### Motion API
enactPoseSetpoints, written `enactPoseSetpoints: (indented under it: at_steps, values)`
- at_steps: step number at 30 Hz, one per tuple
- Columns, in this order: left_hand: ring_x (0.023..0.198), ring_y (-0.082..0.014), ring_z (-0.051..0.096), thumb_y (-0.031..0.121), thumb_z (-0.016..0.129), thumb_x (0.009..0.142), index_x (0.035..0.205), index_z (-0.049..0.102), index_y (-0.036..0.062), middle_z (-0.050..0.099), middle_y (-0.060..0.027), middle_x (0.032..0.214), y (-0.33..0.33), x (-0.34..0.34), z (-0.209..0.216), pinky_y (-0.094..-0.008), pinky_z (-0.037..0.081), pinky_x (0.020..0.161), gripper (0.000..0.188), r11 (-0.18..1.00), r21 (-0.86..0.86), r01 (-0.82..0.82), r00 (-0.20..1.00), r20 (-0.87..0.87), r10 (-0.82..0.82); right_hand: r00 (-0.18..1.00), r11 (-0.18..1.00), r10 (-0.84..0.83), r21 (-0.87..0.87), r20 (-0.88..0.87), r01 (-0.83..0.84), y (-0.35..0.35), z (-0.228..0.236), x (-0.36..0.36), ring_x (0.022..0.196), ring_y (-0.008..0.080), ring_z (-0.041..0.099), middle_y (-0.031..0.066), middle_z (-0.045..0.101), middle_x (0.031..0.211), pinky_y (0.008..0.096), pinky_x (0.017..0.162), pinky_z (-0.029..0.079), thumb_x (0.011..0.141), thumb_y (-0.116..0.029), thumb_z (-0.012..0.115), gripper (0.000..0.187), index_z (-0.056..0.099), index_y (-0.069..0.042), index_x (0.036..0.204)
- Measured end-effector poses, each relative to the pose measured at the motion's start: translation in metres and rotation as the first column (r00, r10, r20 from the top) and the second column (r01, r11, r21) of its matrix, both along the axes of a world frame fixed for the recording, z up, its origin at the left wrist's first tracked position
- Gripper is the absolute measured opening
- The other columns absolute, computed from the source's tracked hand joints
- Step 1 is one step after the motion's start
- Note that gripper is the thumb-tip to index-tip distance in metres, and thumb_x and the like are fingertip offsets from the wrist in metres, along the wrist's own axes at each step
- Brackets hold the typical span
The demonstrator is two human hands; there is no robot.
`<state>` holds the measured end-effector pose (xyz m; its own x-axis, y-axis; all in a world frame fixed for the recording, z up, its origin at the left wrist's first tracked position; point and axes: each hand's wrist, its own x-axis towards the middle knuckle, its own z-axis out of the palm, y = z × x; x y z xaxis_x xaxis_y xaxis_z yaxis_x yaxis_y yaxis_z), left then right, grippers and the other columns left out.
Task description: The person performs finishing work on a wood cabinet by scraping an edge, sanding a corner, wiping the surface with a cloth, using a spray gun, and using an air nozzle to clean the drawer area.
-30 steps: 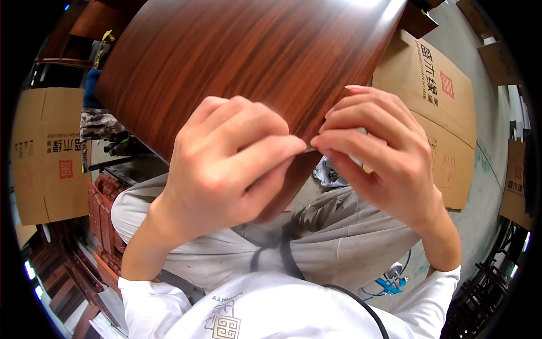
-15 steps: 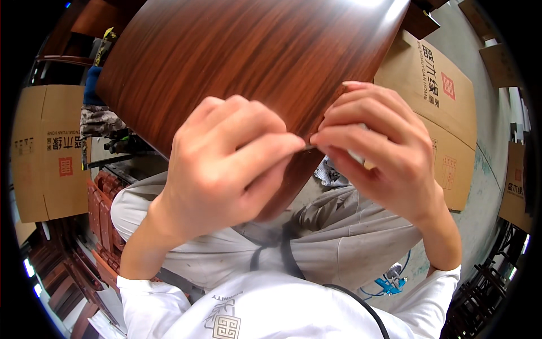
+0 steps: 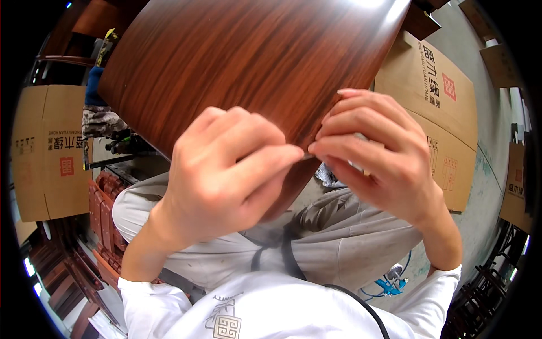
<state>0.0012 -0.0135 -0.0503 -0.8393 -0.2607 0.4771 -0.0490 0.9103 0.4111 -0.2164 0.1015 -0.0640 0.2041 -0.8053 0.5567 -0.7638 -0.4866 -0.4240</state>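
Observation:
A glossy, dark red-brown wooden panel [image 3: 243, 62] with striped grain stretches out in front of me. Above its near right edge, my left hand [image 3: 217, 175] is closed, thumb and forefinger pinched together and pointing right. My right hand [image 3: 389, 155] meets it from the other side, also in a pinch, its other fingers loosely curled. The two pairs of fingertips almost touch. A tiny dark sliver shows between them, too small to name. Both hands are raised over my lap.
Large cardboard boxes stand at the right [image 3: 446, 107] and left [image 3: 56, 158]. Red-brown wooden parts [image 3: 104, 209] are stacked by my left knee. A blue tool [image 3: 392, 285] with a hose lies on the floor at lower right. Camouflage cloth [image 3: 101, 121] hangs at the panel's left.
Both hands have come slightly nearer to me, fingertips still together in the same pinch. The panel and boxes are practically where they were.

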Motion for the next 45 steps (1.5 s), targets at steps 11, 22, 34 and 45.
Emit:
enactPoseSetpoints:
  at_steps: [11, 22, 34, 45]
  values:
    - [0.074, -0.0232, 0.061, -0.005, 0.078, 0.066, 0.095, 0.079, 0.0072, 0.064, -0.0044, 0.085, -0.001, 0.001, 0.000, -0.0336, 0.048, 0.064, 0.032, 1.000, -0.007, 0.002, 1.000, 0.001, -0.002, 1.000, 1.000, -0.006, -0.002, -0.010, 0.006, -0.005, 0.002, -0.001, 0.092, 0.0258, 0.071, 0.0059, 0.072, 0.092, 0.0472, 0.094, 0.060, 0.067, -0.002, 0.083, 0.025, 0.077, -0.006, 0.091]
    - [0.073, -0.0220, 0.060, -0.005, 0.080, 0.065, 0.095, 0.079, 0.0073, 0.065, -0.0037, 0.084, 0.007, 0.004, 0.000, -0.0327, 0.045, 0.063, 0.032, 1.000, 0.024, 0.011, 1.000, 0.010, -0.011, 1.000, 1.000, 0.016, 0.010, 0.002, -0.016, 0.002, 0.002, -0.004, 0.093, 0.0252, 0.070, 0.0054, 0.071, 0.092, 0.0462, 0.093, 0.059, 0.070, -0.002, 0.083, 0.022, 0.078, -0.005, 0.090]
    - [0.129, -0.0309, 0.064, 0.033, 0.073, 0.085, 0.124, 0.075, 0.0067, 0.071, -0.0098, 0.134, 0.008, 0.006, -0.010, -0.0607, 0.042, 0.116, 0.047, 0.957, -0.255, 0.135, 0.974, 0.212, -0.081, 0.634, 0.433, -0.760, 0.839, 0.144, 0.329, 0.165, -0.225, -0.167, 0.084, 0.0131, 0.069, 0.0060, 0.077, 0.094, 0.0299, 0.076, 0.054, 0.095, -0.011, 0.076, 0.015, 0.078, -0.001, 0.105]
    - [0.120, -0.0307, 0.068, 0.023, 0.081, 0.082, 0.115, 0.075, 0.0049, 0.074, -0.0111, 0.123, 0.004, 0.021, -0.021, -0.0588, 0.052, 0.108, 0.038, 0.948, -0.266, 0.177, 0.980, 0.136, -0.145, 0.969, 0.829, 0.068, 0.527, 0.238, -0.187, 0.107, -0.371, -0.002, 0.096, 0.0358, 0.065, 0.0123, 0.067, 0.100, 0.0436, 0.084, 0.053, 0.080, -0.015, 0.082, 0.025, 0.073, -0.008, 0.102]
